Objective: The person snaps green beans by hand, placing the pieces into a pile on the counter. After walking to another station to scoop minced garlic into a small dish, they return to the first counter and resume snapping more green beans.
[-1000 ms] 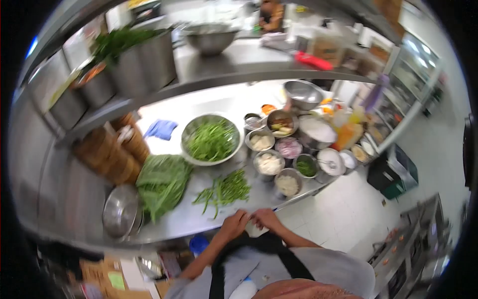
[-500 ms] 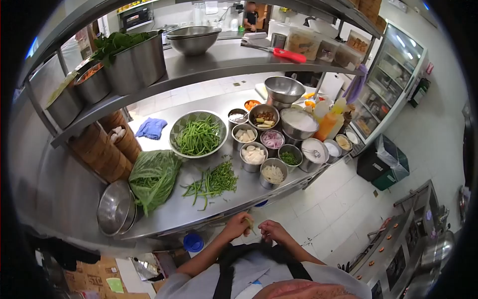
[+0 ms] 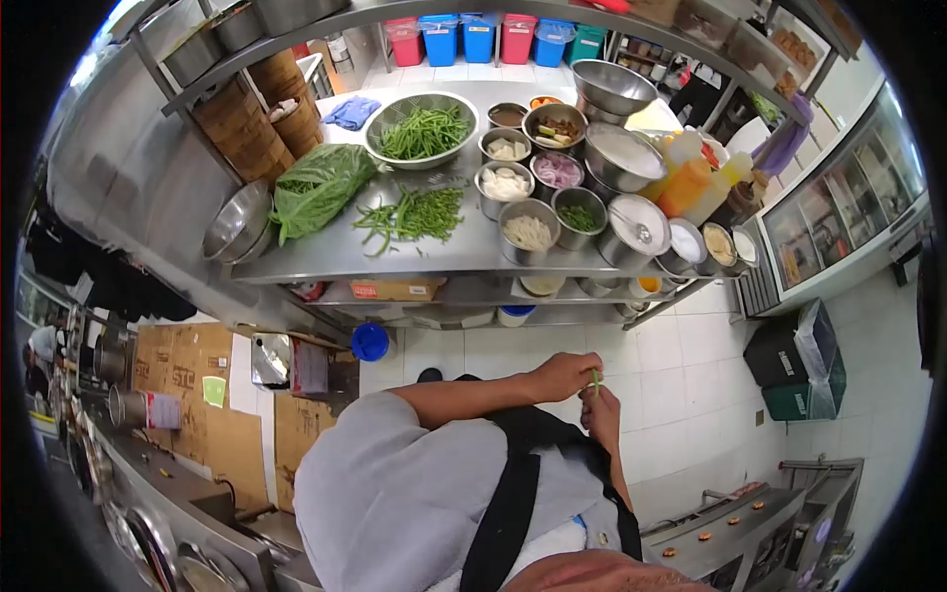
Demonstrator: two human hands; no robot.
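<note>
My left hand [image 3: 564, 376] is closed in a pinch around a short green bean [image 3: 596, 377], in front of my apron and away from the table edge. Just below it, the curled fingers of my right hand [image 3: 600, 410] hold the bean's lower end. On the steel table lies a loose pile of green beans [image 3: 424, 214], some in short pieces. Behind the pile, a perforated metal colander [image 3: 467, 150] holds many long green beans. A green plastic bag [image 3: 321, 187], with beans inside, rests to the left.
Metal containers of cut onion [image 3: 558, 172], white slices [image 3: 503, 185] and chopped greens [image 3: 578, 216] crowd the table's right half. Squeeze bottles [image 3: 684, 187] stand beyond. Two steel bowls [image 3: 237, 223] lean at the left end. A blue-lidded tub [image 3: 370, 341] sits on the floor.
My view has swung, so the table sits higher in the picture. Both hands have come together on the bean; earlier they were apart, with it in my left hand.
</note>
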